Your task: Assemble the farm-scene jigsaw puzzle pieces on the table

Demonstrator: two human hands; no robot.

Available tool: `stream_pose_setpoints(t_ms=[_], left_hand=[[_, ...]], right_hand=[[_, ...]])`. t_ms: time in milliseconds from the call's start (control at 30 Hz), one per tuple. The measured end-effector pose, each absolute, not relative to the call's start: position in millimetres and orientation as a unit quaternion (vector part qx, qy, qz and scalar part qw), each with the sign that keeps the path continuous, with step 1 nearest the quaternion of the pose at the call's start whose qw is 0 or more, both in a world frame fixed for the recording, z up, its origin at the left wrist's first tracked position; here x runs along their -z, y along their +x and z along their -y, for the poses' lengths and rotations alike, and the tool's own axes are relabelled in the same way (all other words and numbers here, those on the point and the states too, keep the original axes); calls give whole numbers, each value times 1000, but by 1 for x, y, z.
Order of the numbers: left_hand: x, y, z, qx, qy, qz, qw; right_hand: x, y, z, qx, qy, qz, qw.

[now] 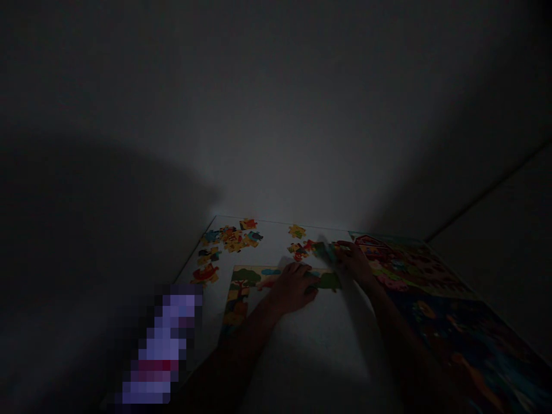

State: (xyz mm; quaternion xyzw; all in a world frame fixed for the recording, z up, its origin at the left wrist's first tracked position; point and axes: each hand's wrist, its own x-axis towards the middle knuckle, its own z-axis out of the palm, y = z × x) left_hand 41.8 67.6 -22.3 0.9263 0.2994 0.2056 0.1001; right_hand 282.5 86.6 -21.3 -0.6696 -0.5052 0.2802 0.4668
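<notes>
On the white table [271, 247]: I saw a partial puzzle border [241, 276].
Left hand [291, 288]: lay across its top, fingers apart.
Right hand [354, 261]: was near loose pieces [296, 249]; I couldn't tell its grip.
Border joining: apparently the step; next called for aligning one piece.

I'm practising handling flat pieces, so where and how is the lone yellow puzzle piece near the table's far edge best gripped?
Probably by two opposite side edges, coming from above: the yellow puzzle piece lies flat, and a gap separates it from the nearer puzzle pieces, leaving its sides accessible.
</notes>
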Motion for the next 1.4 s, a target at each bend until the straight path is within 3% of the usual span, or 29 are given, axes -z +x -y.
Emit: stream_pose_setpoints(t_ms=[167, 367, 600, 800, 933, 1033, 1233, 1400], left_hand=[[23, 42, -67, -199, 928, -302, 96], [20, 41, -66, -192, 930, -298, 95], [29, 43, -68, -187, 929, -302, 101], [25, 42, -66, -228, 900, -319, 190], [22, 38, -63, -224, 879, -340, 248], [24, 37, -62, -195, 884, -341, 254], [34, 37, -65, -163, 892, -337, 251], [32, 34, -62, -132, 904, -330, 239]], right_hand=[[29, 297, -87, -249, -655, 576, 420], [19, 268, -122, -61, -677, 671, 295], [1, 161, -167, -201, -553, 779, 220], [0, 87, -187, -130, -441, 874, 156], [1, 81, -181, -85, -506, 852, 102], [0, 81, -177, -54, -565, 817, 101], [4, 71, -170, -71, -462, 878, 103], [9, 77, -161, -43, -503, 853, 128]])
